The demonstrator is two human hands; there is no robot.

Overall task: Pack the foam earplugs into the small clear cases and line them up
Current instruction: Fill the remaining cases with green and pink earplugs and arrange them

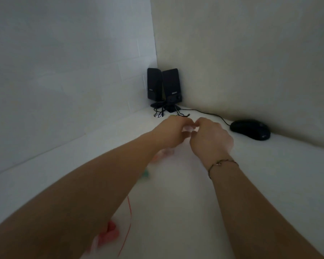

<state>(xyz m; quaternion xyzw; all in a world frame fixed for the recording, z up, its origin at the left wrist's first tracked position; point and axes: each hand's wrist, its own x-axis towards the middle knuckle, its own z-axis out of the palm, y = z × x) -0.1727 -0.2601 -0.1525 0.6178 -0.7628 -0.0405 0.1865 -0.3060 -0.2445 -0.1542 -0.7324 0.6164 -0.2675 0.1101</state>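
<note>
White desk [195, 202] meets two pale walls; both hands hover together, left hand [173, 134] and right hand [210, 140] pinching a blurred clear case [188, 128] between them; a slipping grip could drop it; two black speakers [164, 86], one mouse [251, 129], blurred pink earplugs [109, 233] near the left forearm.

Small clear case [187, 129] held up between both hands' fingertips, blurred; more pinkish cases [165, 153] and a green earplug [146, 173] lie below on table.
</note>
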